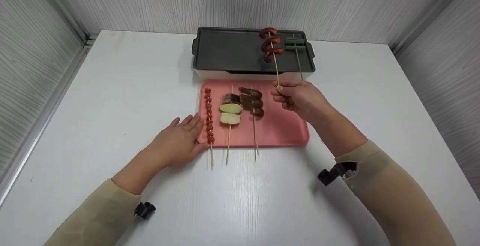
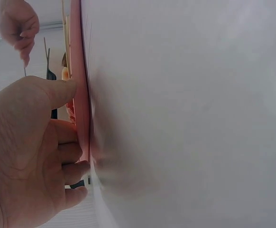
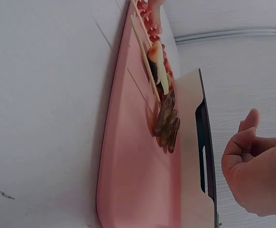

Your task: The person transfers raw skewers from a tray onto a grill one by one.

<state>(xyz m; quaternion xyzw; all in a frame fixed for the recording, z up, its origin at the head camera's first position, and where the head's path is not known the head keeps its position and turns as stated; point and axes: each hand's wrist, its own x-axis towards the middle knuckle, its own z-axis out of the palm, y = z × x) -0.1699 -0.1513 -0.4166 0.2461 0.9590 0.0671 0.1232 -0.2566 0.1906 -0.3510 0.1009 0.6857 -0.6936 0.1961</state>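
Observation:
My right hand point(image 1: 298, 98) pinches the stick of a tentacle skewer point(image 1: 270, 45), its reddish curled pieces held up over the right part of a dark grill plate point(image 1: 232, 49). In the right wrist view that hand point(image 3: 259, 166) shows with bent fingers, the skewer out of sight. My left hand point(image 1: 180, 141) lies with fairly straight fingers against the left edge of a pink tray point(image 1: 283, 129). The left wrist view shows its thumb and fingertips touching the tray rim point(image 2: 81, 95). On the tray lie a skewer of small red pieces point(image 1: 209, 116), an eggplant-like skewer point(image 1: 230, 113) and a shrimp skewer point(image 1: 252, 101).
A skewer of green pieces point(image 1: 295, 44) lies at the grill's right end, its stick reaching over the front edge. The grill stands behind the tray on a white table point(image 1: 240, 197). Pale wood-grain panels point(image 1: 157, 6) enclose the back and sides.

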